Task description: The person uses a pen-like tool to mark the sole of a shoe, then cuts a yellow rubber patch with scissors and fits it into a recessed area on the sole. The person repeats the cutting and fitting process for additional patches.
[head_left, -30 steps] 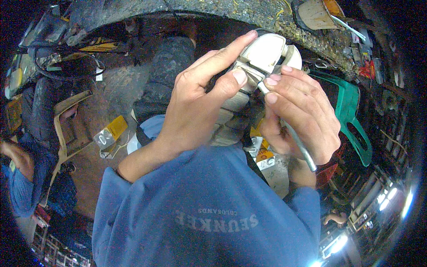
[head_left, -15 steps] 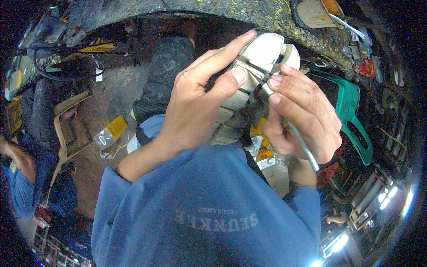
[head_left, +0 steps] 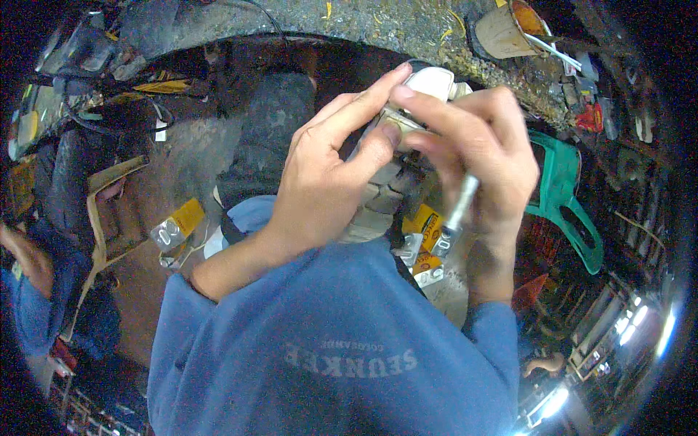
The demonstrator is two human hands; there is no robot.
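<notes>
Your left grip pinches the white piece at its two o'clock, right grip clasping a rod toward seven.

Dim, cluttered workroom with a worn grey-brown floor
A rough, mottled grey surface curves along the top; a green plastic chair stands at right, with glowing white tube lamps lower right.

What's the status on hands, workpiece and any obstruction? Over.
Left hand gripping pale piece. Right hand up against it, blurred, metal rod in its grip. Right hand hides part of the piece.
</notes>
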